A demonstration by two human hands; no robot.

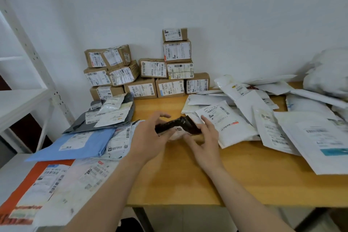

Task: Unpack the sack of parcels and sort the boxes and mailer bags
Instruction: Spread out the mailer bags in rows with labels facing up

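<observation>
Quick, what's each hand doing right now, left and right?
Left hand: holding the black mailer bag.
Right hand: touching the bag's right end; grip cannot be told.
</observation>
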